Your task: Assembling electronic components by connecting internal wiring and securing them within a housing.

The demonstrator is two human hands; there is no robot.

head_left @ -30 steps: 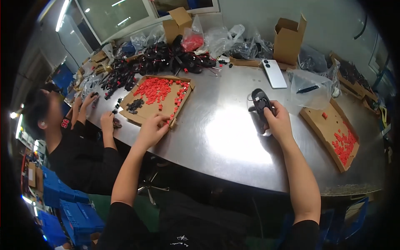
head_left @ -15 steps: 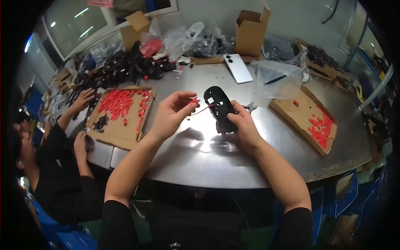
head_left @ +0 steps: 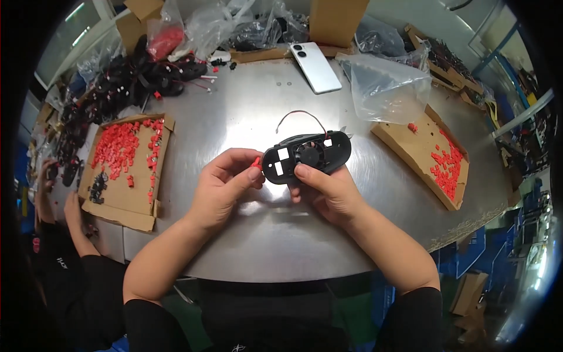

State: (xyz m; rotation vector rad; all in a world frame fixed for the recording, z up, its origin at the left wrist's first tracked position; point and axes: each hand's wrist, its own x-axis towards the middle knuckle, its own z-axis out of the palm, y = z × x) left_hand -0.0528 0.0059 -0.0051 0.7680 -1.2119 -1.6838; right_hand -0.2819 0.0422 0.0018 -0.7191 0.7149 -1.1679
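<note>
My right hand (head_left: 335, 192) is closed round a black oval plastic housing (head_left: 339, 154), thumb on its near edge. A small black fan (head_left: 309, 154) sits in the middle of the housing, among white square patches. From its far side a thin dark-red wire (head_left: 305, 112) loops up and leftward, its end free. Between thumb and fingertips, my left hand (head_left: 220, 186) pinches a small red plastic piece (head_left: 257, 162), close beside the housing's left end. My fingers partly cover that piece.
Cardboard trays of red pieces lie left (head_left: 153, 223) and right (head_left: 404, 146). A white phone (head_left: 316, 67) and clear plastic bag (head_left: 384, 88) lie beyond. Black wired parts (head_left: 132, 76) are heaped far left. A co-worker's hand (head_left: 73, 211) is beside the left tray.
My right hand has turned the housing from upright to sideways. The wire, which stretched toward my left hand, now loops above it. My left hand has moved lower, still pinching the red piece.
</note>
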